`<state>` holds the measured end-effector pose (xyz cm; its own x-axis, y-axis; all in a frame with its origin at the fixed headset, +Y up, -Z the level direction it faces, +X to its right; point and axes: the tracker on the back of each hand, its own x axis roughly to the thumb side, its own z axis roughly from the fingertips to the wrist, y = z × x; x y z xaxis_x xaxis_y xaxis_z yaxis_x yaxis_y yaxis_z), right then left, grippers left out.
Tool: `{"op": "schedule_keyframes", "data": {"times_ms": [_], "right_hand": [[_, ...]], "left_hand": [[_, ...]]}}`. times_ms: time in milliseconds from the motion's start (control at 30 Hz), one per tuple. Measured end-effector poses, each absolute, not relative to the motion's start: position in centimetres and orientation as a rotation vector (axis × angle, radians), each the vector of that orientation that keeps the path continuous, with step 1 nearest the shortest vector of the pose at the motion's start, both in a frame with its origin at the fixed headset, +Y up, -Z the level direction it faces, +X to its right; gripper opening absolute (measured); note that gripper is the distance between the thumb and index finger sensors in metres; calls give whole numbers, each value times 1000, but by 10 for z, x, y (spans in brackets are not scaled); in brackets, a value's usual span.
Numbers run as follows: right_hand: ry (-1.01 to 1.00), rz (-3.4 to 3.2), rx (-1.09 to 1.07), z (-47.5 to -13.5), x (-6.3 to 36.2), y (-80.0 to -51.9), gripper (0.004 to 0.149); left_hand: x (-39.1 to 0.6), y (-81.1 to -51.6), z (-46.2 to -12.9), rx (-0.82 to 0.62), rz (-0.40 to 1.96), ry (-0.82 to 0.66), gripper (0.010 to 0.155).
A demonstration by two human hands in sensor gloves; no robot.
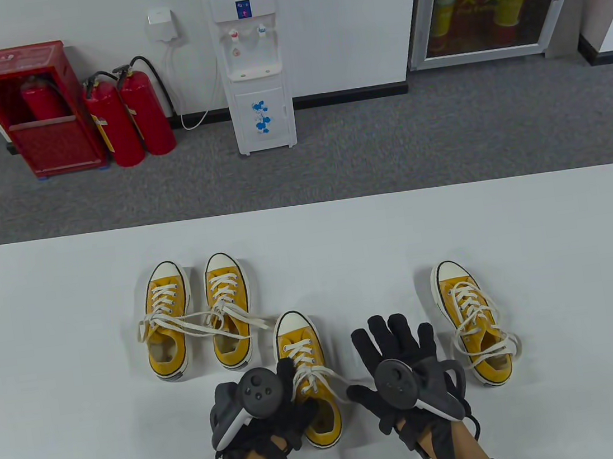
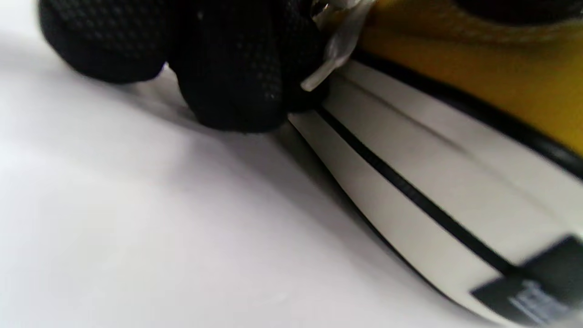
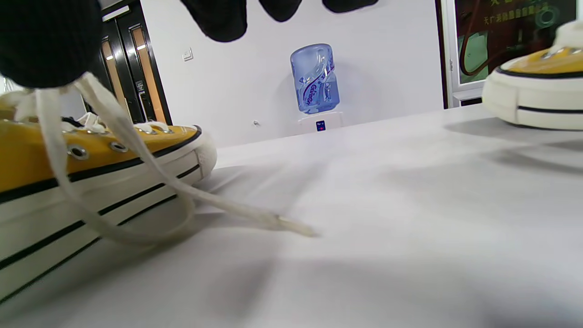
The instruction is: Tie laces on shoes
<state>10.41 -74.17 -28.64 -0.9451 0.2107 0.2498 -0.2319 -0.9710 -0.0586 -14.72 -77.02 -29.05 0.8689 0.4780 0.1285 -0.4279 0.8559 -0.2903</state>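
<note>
A water dispenser [image 1: 250,62] and red fire extinguishers [image 1: 128,115] stand against the wall.

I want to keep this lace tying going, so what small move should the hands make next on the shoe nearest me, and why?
Probably the right hand should pinch the loose lace end lying on the table. Its fingers are spread and hold nothing, while the left hand already rests at the near shoe, seemingly at the other lace end. Both ends need holding before crossing them.

Left hand [image 1: 261,402] covers near shoe [image 1: 308,376] at its 9 o'clock side; grip on lace [image 1: 326,376] unclear. Left wrist view blurred: shoe sole [image 2: 432,182] cut off at 3 o'clock edge. Right hand [image 1: 402,375] fingers [image 3: 218,18] cropped at 12 o'clock.
</note>
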Motion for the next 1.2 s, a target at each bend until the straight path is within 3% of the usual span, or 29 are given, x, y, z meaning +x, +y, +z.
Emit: {"op": "schedule_keyframes", "data": {"times_ms": [733, 1200], "right_hand": [[-113, 2882, 341, -288, 107, -741, 90], [-121, 2864, 291, -289, 112, -741, 89]], "left_hand": [[-135, -739, -296, -89, 290, -197, 62], [-140, -694, -359, -66, 304, -48, 62]]}}
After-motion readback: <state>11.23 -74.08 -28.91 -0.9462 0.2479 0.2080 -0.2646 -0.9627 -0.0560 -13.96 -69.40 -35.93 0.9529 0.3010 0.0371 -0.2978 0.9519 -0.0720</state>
